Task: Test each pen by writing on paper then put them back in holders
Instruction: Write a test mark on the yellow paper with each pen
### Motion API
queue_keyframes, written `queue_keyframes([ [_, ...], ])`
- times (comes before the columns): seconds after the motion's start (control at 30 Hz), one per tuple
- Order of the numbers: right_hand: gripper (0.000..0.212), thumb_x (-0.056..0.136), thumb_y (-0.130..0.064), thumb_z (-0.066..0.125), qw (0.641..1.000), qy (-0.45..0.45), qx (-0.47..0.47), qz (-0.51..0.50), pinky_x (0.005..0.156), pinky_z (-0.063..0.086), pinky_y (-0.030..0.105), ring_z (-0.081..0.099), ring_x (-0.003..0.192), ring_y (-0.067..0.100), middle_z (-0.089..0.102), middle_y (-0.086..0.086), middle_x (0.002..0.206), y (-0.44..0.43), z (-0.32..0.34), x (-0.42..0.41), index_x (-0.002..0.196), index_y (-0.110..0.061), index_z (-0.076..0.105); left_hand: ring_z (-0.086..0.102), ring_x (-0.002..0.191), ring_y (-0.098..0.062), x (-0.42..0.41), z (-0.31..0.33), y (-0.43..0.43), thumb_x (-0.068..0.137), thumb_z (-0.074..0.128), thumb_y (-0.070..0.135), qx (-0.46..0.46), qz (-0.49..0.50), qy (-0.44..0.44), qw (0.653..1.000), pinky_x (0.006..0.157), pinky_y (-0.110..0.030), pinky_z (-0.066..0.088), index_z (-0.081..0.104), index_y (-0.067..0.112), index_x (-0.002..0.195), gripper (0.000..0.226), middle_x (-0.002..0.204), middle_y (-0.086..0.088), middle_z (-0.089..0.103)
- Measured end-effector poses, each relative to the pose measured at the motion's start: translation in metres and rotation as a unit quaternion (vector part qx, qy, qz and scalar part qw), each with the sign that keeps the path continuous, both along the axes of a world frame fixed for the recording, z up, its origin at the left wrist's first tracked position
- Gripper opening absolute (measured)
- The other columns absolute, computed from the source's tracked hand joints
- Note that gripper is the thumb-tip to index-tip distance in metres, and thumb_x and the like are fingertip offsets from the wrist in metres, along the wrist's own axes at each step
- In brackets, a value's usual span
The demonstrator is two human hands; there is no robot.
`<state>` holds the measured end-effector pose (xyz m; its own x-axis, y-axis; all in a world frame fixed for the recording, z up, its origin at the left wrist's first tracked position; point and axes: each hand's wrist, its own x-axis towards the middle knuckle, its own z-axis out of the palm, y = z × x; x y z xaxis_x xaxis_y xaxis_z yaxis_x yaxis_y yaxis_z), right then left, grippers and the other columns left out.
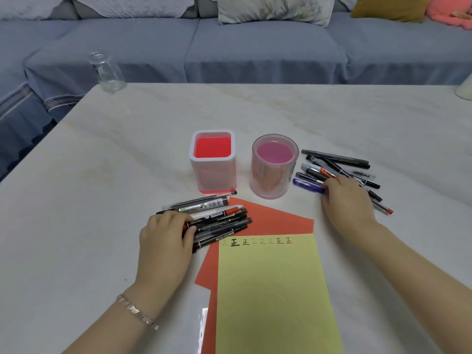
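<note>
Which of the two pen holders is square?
The red pen holder, left of the round pink pen holder; its white rim is square with rounded corners.

The yellow sheet [275, 290] runs off the bottom edge and hides most of the red sheet [275, 221]. The left hand [166, 241], curled round the left pens [217, 215], covers their ends. The right hand [347, 198] covers some right pens [339, 164], its grip unclear. Pen labels are too small to read.

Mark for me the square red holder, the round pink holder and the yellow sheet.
square red holder [213, 176], head view, front wall.
round pink holder [271, 181], head view, front wall.
yellow sheet [275, 297], head view, blank middle.
</note>
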<state>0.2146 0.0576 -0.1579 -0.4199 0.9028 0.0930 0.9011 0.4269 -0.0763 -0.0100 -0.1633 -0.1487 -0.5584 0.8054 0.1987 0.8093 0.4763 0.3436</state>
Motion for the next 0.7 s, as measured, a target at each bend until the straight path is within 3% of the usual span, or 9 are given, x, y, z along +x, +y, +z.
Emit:
queue_keyframes([
  [0.13,0.024,0.092,-0.02,0.051,0.999,-0.003,-0.047,-0.013,0.086,0.04,0.04,0.049,0.107,0.035,0.057,0.017,0.112,0.001,0.004,0.006,0.108,-0.005,0.061,0.057,0.082,-0.035,0.009,-0.004,0.009,0.075,0.066,0.012,0.017,-0.022,0.029,0.999,0.069,-0.042,0.046,0.067,0.01,0.087,0.012,0.088,-0.008,0.064],
  [0.3,0.017,0.093,-0.018,0.047,0.987,0.101,-0.079,0.096,0.078,0.04,0.034,0.056,0.095,0.027,0.065,0.006,0.099,-0.039,0.047,0.014,0.1,-0.014,0.062,0.046,0.112,-0.02,0.048,0.019,0.032,0.084,0.049,0.032,0.082,-0.175,-0.054,0.98,0.098,-0.03,0.033,0.056,0.01,0.119,0.043,0.119,-0.006,0.058],
  [0.37,0.014,0.093,-0.023,0.051,0.971,0.116,-0.098,0.185,0.073,0.04,0.03,0.057,0.088,0.02,0.065,-0.002,0.092,-0.065,0.067,0.018,0.099,-0.021,0.063,0.046,0.109,-0.017,0.066,0.029,0.041,0.086,0.044,0.037,0.078,-0.259,-0.024,0.962,0.093,-0.029,0.032,0.051,0.011,0.122,0.044,0.117,-0.006,0.06],
  [0.43,0.015,0.092,-0.032,0.052,0.957,0.121,-0.134,0.225,0.067,0.04,0.021,0.054,0.079,0.004,0.061,-0.014,0.086,-0.091,0.083,0.021,0.101,-0.03,0.063,0.054,0.089,-0.017,0.081,0.033,0.046,0.088,0.041,0.036,0.066,-0.328,0.021,0.942,0.076,-0.026,0.034,0.056,0.017,0.113,0.035,0.097,0.0,0.065],
  [0.5,0.012,0.088,-0.044,0.052,0.961,0.099,-0.163,0.2,0.061,0.037,0.014,0.05,0.07,-0.004,0.055,-0.024,0.073,-0.103,0.092,0.027,0.094,-0.041,0.061,0.054,0.068,-0.013,0.088,0.033,0.047,0.09,0.037,0.034,0.062,-0.356,0.028,0.932,0.064,-0.026,0.032,0.062,0.021,0.099,0.03,0.074,0.006,0.059],
  [0.57,0.012,0.08,-0.048,0.056,0.953,0.121,-0.228,0.16,0.057,0.039,0.015,0.052,0.063,-0.003,0.059,-0.019,0.065,-0.104,0.099,0.034,0.084,-0.038,0.062,0.049,0.063,-0.009,0.091,0.027,0.042,0.09,0.036,0.032,0.059,-0.366,0.01,0.928,0.061,-0.026,0.035,0.06,0.021,0.092,0.026,0.068,0.008,0.054],
  [0.6,0.011,0.077,-0.042,0.062,0.928,0.183,-0.296,0.132,0.055,0.042,0.016,0.053,0.057,0.0,0.064,-0.014,0.066,-0.102,0.103,0.036,0.082,-0.033,0.064,0.049,0.062,-0.009,0.093,0.028,0.038,0.09,0.035,0.033,0.053,-0.368,-0.006,0.928,0.06,-0.025,0.036,0.058,0.02,0.093,0.027,0.069,0.008,0.053],
  [0.7,0.013,0.07,-0.017,0.075,0.787,0.395,-0.468,0.075,0.046,0.041,0.015,0.055,0.051,0.012,0.072,0.007,0.07,-0.098,0.109,0.04,0.081,-0.014,0.069,0.047,0.074,-0.009,0.095,0.039,0.029,0.087,0.02,0.05,0.011,-0.313,-0.128,0.941,0.065,-0.023,0.038,0.055,0.02,0.105,0.05,0.082,0.011,0.048],
])
